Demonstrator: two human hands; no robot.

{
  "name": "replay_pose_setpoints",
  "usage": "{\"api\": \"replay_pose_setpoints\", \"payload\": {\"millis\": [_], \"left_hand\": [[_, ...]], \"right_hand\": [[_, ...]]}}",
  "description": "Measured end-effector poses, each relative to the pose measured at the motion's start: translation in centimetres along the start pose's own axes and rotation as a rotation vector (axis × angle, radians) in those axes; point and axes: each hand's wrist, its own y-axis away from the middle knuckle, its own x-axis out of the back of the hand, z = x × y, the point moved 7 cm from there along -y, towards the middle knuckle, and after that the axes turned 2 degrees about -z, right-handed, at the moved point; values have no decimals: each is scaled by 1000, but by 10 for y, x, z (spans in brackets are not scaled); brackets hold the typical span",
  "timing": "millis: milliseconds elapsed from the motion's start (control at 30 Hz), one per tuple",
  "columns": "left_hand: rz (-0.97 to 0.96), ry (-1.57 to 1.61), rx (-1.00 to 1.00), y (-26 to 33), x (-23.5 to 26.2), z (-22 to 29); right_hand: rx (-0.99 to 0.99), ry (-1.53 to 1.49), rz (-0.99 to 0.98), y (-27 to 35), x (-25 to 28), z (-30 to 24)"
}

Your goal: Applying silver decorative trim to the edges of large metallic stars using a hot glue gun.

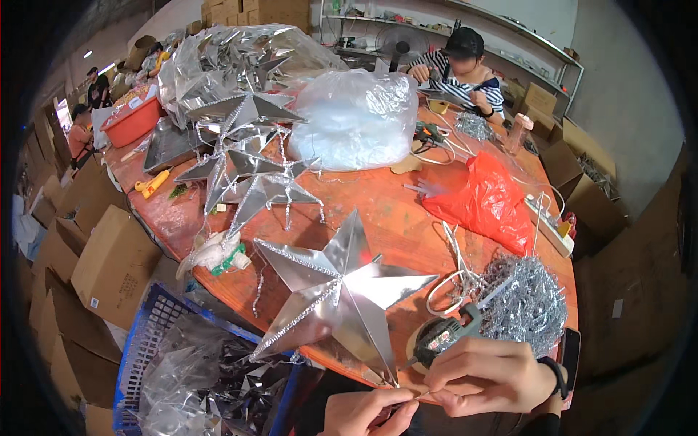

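A large silver five-pointed star lies in front of me, with silver trim glued along two of its ridges. At its lowest tip, my left hand is closed with thumb and forefinger pressed together. My right hand meets it there, also in a pinch; whatever thin thing is between the fingertips is too small to name. Just behind my right hand lies a dark green glue gun, partly covered by the fingers. A heap of silver tinsel garland sits beyond it on the right.
Finished silver stars are stacked at the back left, near a clear plastic bag. A red bag and a power strip lie to the right. Below left stands a blue crate. Across the table sits another person.
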Motion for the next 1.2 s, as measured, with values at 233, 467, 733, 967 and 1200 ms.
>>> {"api": "replay_pose_setpoints", "payload": {"millis": [233, 467, 733, 967, 1200], "left_hand": [[-316, 80, 134, 28, -3, -12], [-565, 118, 77, 44, -37, -16], [-541, 9, -80, 46, -40, -18], [-495, 40, -170, 42, -43, -15], [-487, 115, -129, 34, -42, -13]], "right_hand": [[-119, 219, -49, -49, 31, 15], [-96, 264, -114, -93, 9, 60], [-26, 260, -132, -106, -8, 70], [-23, 240, -129, -106, -9, 71], [-21, 266, -140, -108, -11, 71]]}}
